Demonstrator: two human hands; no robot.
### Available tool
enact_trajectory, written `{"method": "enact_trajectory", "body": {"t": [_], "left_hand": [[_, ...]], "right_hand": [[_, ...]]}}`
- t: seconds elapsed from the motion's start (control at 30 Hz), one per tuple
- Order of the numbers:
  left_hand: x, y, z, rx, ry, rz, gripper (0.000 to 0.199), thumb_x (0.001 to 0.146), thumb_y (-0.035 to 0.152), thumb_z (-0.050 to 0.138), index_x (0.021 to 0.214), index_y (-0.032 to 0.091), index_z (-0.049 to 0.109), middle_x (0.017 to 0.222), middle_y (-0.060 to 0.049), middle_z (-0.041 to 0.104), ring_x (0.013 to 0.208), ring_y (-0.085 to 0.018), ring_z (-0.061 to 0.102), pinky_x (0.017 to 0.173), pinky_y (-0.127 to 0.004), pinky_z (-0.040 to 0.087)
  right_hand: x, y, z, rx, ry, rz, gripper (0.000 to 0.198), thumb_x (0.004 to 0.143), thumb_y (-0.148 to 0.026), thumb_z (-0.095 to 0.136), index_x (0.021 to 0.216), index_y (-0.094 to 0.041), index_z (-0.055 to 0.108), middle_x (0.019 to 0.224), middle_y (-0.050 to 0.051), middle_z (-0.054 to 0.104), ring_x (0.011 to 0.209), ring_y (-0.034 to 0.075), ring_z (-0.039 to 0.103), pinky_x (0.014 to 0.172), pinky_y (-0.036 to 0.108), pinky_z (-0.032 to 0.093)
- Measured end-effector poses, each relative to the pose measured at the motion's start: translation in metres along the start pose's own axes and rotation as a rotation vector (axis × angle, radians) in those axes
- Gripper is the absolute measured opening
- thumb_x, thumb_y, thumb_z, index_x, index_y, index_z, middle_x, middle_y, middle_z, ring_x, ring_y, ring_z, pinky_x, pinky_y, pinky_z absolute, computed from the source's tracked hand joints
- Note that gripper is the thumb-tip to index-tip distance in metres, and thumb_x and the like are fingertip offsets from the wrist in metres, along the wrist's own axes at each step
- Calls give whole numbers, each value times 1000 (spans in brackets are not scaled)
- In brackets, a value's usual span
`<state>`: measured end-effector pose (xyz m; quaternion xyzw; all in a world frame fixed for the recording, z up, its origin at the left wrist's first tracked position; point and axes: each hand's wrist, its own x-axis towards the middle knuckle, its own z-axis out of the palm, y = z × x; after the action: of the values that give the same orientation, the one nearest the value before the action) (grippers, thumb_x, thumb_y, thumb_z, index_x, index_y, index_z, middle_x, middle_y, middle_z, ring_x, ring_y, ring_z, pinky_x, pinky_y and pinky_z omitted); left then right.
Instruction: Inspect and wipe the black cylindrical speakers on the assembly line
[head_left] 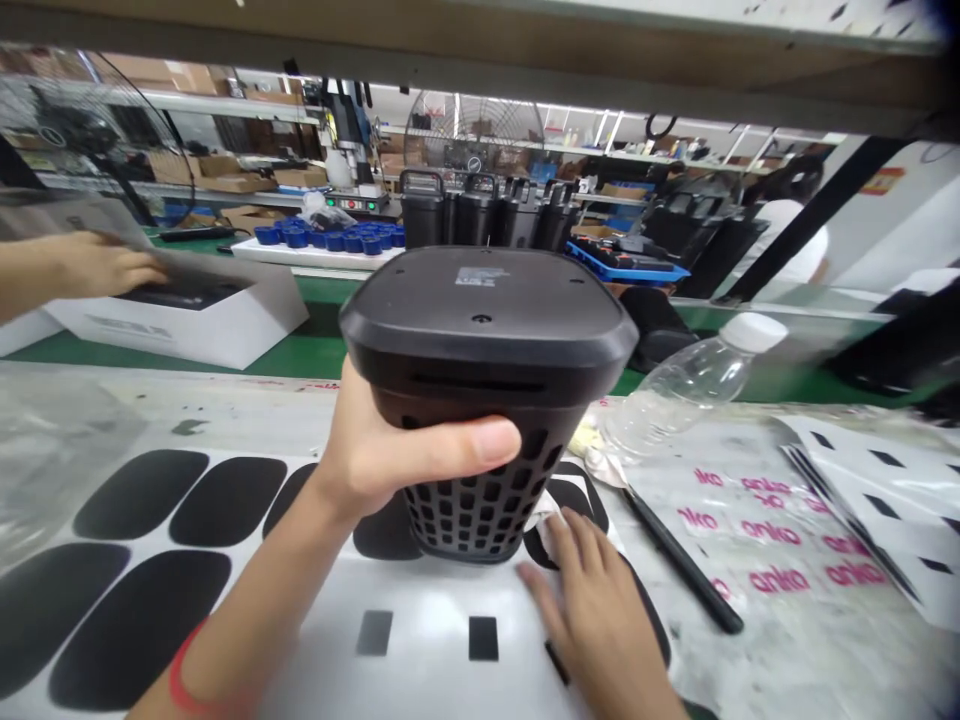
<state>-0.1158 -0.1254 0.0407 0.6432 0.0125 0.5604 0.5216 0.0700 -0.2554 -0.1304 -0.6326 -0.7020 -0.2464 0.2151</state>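
Note:
My left hand (390,450) grips a black plastic housing (487,360) from its left side, thumb across the front. The housing has a flat top face with a small label and screw holes, and a perforated lower body. By its lower right side, my right hand (592,590) is closed around a piece of white cloth (544,510), partly hidden by the fingers. Beneath both hands lie a white sheet with small dark squares (484,638) and a sheet of rounded black pads (142,490).
A co-worker's hand (112,268) reaches into a white box (195,335) at left. To the right are a clear plastic bottle (679,390), a black-handled tool (682,565) and patterned sheets (877,490). Blue cups (330,238) sit behind; a shelf beam (480,60) crosses overhead.

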Motion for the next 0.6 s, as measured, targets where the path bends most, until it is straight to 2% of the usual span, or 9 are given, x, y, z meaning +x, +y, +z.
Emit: {"method": "enact_trajectory", "body": {"t": [0.07,0.1,0.2,0.23,0.3,0.4,0.47,0.53,0.6], "left_hand": [[4,-2,2,-3,-58,-9,43,77,30,86,115,22,68,115,-4,73,112,-27,69,103,-49,58],[4,-1,3,3,-69,-17,48,77,29,86,121,23,66,115,-4,74,111,-27,69,103,-48,58],[3,1,2,-2,-70,-34,54,78,29,84,128,26,63,112,-3,76,115,-28,68,106,-49,57],[2,2,1,-8,-67,-31,54,80,29,83,129,26,63,112,-2,76,117,-28,68,108,-49,56],[0,2,0,-9,-64,-18,52,82,27,81,131,27,63,112,-2,77,116,-29,69,109,-51,56],[-1,1,-1,30,-56,-5,54,80,29,82,131,28,63,116,-2,75,111,-28,70,104,-50,59],[-2,1,-1,48,-50,-3,56,79,32,83,130,29,63,114,-2,75,109,-28,70,101,-50,60],[-2,3,-2,57,-53,-11,55,79,33,83,130,29,63,113,-2,75,109,-29,70,99,-50,61],[-2,5,-2,53,-74,-20,53,80,34,82,129,29,64,112,-2,76,111,-30,70,100,-51,61]], "right_hand": [[25,30,-3,49,-51,-12,51,111,-38,24,93,-12,64,85,11,61,76,23,59,65,35,49],[40,45,-5,48,-72,-9,50,111,-35,27,85,-14,63,79,9,58,73,24,57,64,36,47],[77,74,-16,19,-85,95,39,107,-29,37,90,-12,67,88,15,60,84,33,56,71,44,44],[84,73,-22,40,-94,144,34,106,-27,39,97,-10,66,90,16,60,85,34,56,71,43,44],[89,61,-35,178,-178,181,23,106,-25,43,107,-10,61,81,9,60,73,25,59,64,35,47],[77,33,-47,468,-425,67,11,104,-23,54,95,-19,57,65,-6,57,53,11,57,48,19,45],[65,25,-44,560,-534,-27,8,98,-14,60,92,-20,61,77,-5,64,67,9,65,59,15,53],[58,27,-32,562,-541,-91,21,93,-9,63,110,-22,66,101,0,68,94,14,69,81,21,59],[60,36,-15,519,-482,-122,38,93,-13,63,129,-23,63,122,6,64,115,22,63,98,33,57]]}}
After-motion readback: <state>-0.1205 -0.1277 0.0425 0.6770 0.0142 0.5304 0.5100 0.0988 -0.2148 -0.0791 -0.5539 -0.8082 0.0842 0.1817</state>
